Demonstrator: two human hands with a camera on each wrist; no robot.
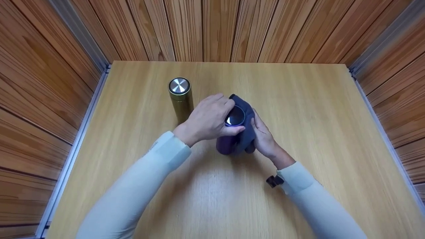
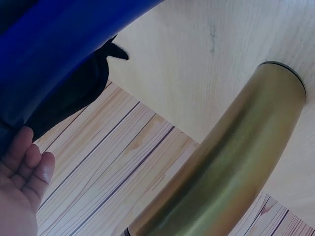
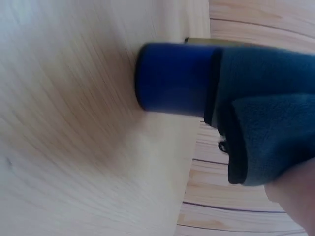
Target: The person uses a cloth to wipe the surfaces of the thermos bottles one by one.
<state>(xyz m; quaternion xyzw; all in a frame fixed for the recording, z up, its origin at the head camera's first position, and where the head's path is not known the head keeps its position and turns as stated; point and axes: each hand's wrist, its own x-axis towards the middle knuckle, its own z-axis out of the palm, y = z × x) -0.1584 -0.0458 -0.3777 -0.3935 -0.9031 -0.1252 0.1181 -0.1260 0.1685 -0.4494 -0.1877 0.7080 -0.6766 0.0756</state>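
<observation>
A dark blue-purple thermos flask (image 1: 225, 146) with a shiny dark lid stands near the middle of the table. My left hand (image 1: 210, 118) grips it around the top, thumb in front of the lid. On its right side, a dark grey-blue cloth (image 1: 248, 131) with a black edge wraps part of the body. My right hand (image 1: 264, 137) holds that cloth against the flask. In the right wrist view the flask's bare lower end (image 3: 172, 78) shows below the folded cloth (image 3: 275, 132). Some of the right fingers are hidden behind the cloth.
A gold thermos flask (image 1: 182, 106) with a silver-topped lid stands upright to the left, close behind my left hand. Wood-panelled walls (image 1: 219, 30) border the light wooden table (image 1: 298, 99) at the back and both sides.
</observation>
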